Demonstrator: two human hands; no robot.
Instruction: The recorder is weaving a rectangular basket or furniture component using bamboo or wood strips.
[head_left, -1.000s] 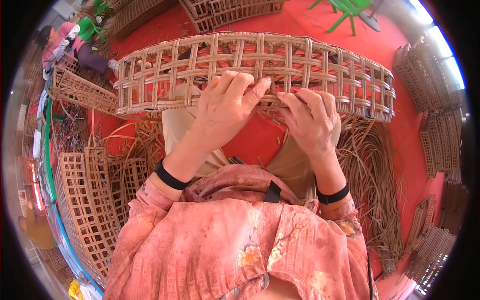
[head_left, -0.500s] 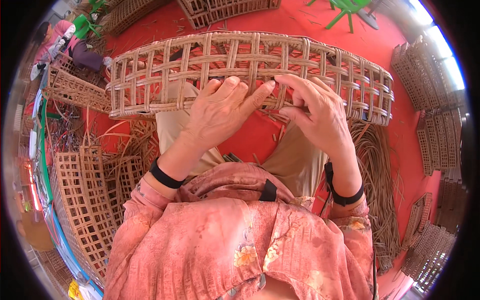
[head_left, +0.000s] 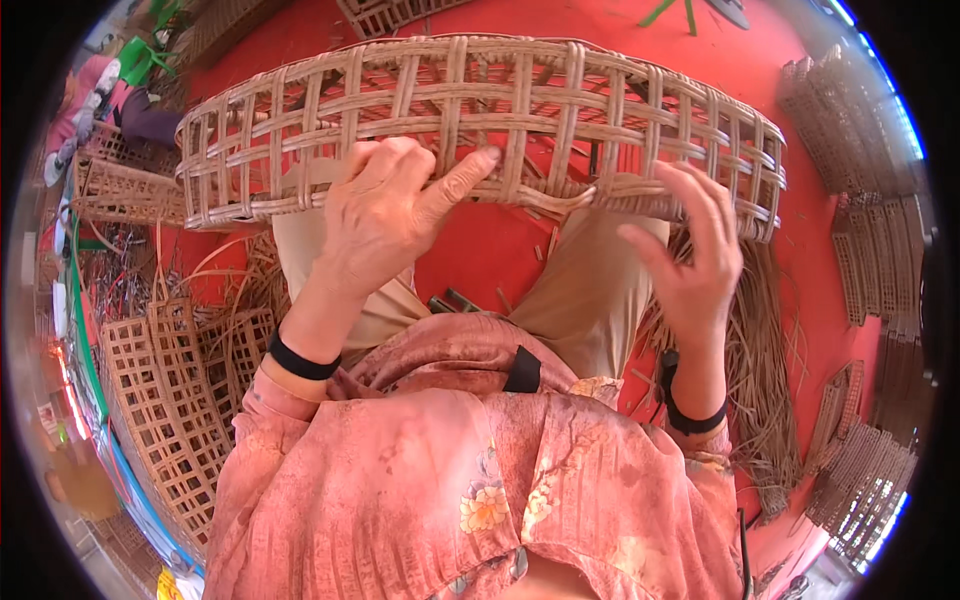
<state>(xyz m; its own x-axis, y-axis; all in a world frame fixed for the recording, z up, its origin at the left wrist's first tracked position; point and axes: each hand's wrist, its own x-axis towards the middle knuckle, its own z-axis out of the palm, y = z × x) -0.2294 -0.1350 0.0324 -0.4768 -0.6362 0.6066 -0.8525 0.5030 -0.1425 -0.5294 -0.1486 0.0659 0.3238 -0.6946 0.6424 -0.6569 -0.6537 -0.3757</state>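
A long, open-weave rattan basket [head_left: 455, 90] lies across my knees, its brown strands crossing in a square lattice. Its near edge is gripped by my left hand [head_left: 375, 215], left of the middle; the thumb stretches right along the lattice, and the other fingers curl over the strands with their tips partly hidden. My right hand [head_left: 695, 250] hovers by the right part of the near edge, open, thumb and fingers apart. I cannot tell whether its fingertips touch the weave. Below the basket's middle, the near strand bows slightly downward.
Long loose rattan strips [head_left: 765, 400] lie in a bundle right of my leg. Woven lattice panels [head_left: 165, 400] lean at the left, and more stacked woven pieces [head_left: 875, 260] line the right side. Another person [head_left: 125, 110] sits at the far left. Offcuts dot the red floor [head_left: 490, 245].
My right hand has moved right, away from my left hand, and its fingers have spread. The left hand has shifted left along the basket, which sits slightly farther left and higher in view.
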